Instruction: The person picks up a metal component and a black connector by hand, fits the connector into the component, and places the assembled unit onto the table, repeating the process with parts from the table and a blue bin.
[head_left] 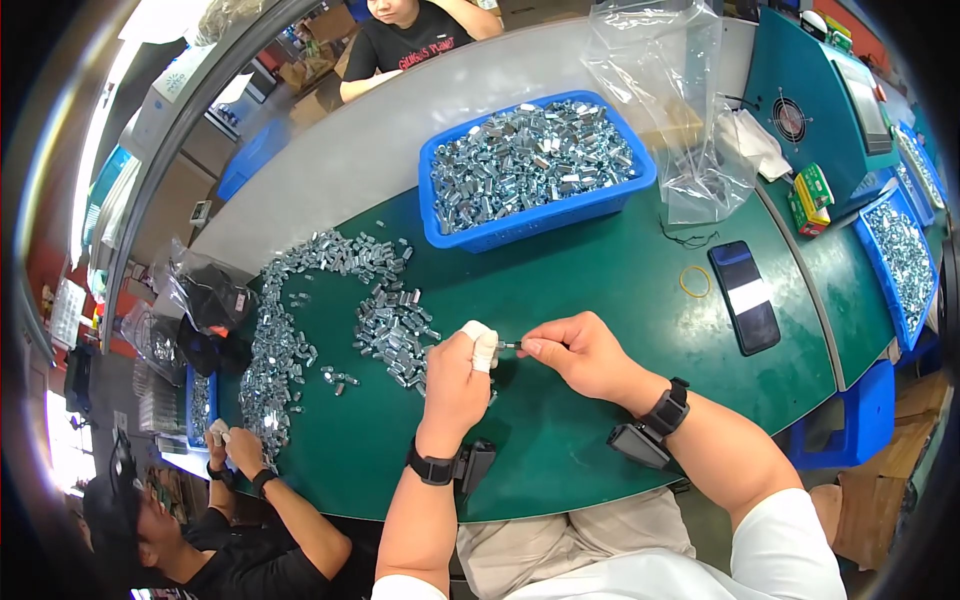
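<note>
Over the green table, my left hand (463, 372) is closed, with white wraps on its thumb and finger. What sits inside its grip is hidden by the fingers. My right hand (580, 352) pinches a thin metal rod (509, 346), which spans the short gap between both hands. Just left of my left hand lies a loose heap of small shiny metal hex-shaped pieces (390, 330). Beyond my hands stands a blue bin (480, 236) filled with similar pieces.
More pieces (262, 365) curve along the table's left side, where a co-worker's hands (232, 440) are busy. On the right lie a phone (745, 298), a yellow rubber band (694, 281) and a clear plastic bag (690, 190). A teal machine (815, 115) stands far right, beside blue trays (897, 255).
</note>
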